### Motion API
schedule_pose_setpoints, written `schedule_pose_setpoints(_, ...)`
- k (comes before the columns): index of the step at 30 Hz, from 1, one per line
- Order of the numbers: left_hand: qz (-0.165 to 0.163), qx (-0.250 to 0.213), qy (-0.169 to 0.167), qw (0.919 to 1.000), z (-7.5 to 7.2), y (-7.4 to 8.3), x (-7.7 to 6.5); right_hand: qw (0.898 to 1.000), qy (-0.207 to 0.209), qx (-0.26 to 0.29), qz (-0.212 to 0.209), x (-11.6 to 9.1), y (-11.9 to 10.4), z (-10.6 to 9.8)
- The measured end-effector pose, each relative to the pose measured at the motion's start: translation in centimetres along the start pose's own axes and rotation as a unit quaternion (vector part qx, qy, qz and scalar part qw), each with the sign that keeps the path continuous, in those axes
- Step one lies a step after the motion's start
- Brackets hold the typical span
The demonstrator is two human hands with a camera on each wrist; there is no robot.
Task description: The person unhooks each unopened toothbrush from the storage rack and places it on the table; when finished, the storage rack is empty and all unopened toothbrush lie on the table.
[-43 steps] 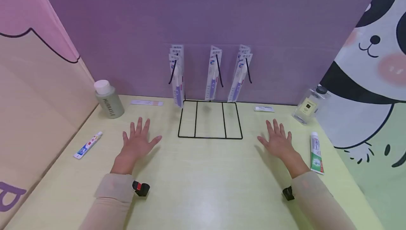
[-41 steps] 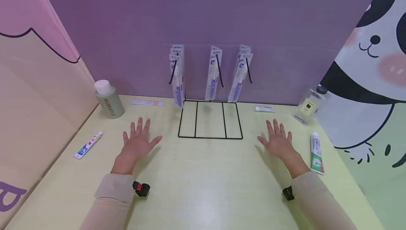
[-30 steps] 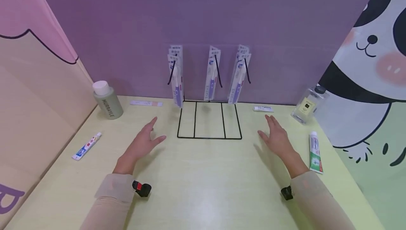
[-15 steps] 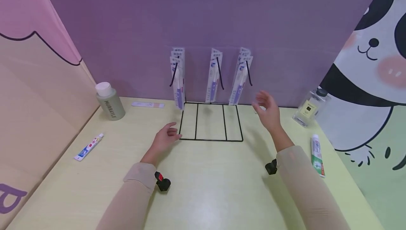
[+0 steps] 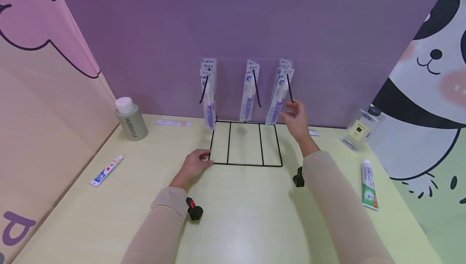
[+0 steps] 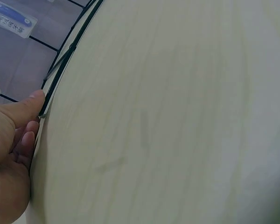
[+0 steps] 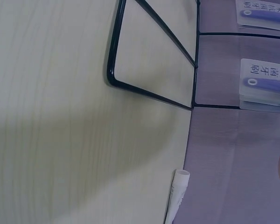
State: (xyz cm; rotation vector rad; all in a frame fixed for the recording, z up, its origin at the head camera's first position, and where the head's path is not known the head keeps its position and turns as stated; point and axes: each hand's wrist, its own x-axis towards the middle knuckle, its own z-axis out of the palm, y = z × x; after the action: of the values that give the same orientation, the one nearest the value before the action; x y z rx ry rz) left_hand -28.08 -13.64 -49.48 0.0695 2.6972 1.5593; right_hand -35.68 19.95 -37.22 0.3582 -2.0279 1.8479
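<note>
So both hands have moved in on the rack now. About a second ago they were spread flat, one on each side of it, well apart from the wire. Now the left hand (image 5: 193,165) is down at the near left corner of the black wire rack (image 5: 247,165), which sits on the counter (image 5: 247,215), and its thumb and fingers are pinched on the frame there; the left wrist view shows the thumb tip right on the wire. The right hand (image 5: 296,122) has come up to the right-hand toothbrush packs (image 5: 278,96), its fingers by the tip of the hook (image 5: 290,88) they hang on. Thumb and fingers look apart to me, but I can't tell if they're actually touching pack or hook, and the right wrist view only catches a sliver of hand. The packs haven't budged: these, the middle packaging (image 5: 249,92) and the left-hand packs (image 5: 209,102) all hang as they did. So I'd read it as nothing taken off yet, just one hand steadying the rack while the other gets into place. The small white tube (image 5: 314,132) is now partly hidden behind the right hand.
</note>
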Motion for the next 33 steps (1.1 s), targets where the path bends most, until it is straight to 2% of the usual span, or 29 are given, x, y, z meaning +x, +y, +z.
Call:
schedule_pose_setpoints(6, 0.015, 0.022, 0.0, 0.9997, 0.2, -0.2, -0.2, 1.0, 0.012, -0.003, 0.0, 0.6, 1.6, 0.2)
schedule_pose_setpoints(15, 0.026, 0.039, -0.005, 0.9989, 0.3, 0.0, 0.4, 0.999, 0.007, 0.015, -0.031, 0.6, 0.0, 0.9)
schedule_pose_setpoints(21, 0.04, 0.054, -0.005, 0.9977, 0.3, 0.4, 0.2, 0.999, 0.006, -0.007, -0.035, 1.3, 0.4, 1.4)
schedule_pose_setpoints(27, 0.025, 0.052, -0.007, 0.9983, 0.2, 0.4, 0.1, 0.998, 0.019, -0.015, -0.053, 2.0, 1.7, 2.1)
schedule_pose_setpoints(33, 0.025, 0.051, -0.002, 0.9984, -0.2, 0.4, 0.1, 0.999, 0.031, 0.012, -0.033, 1.9, 1.9, 2.6)
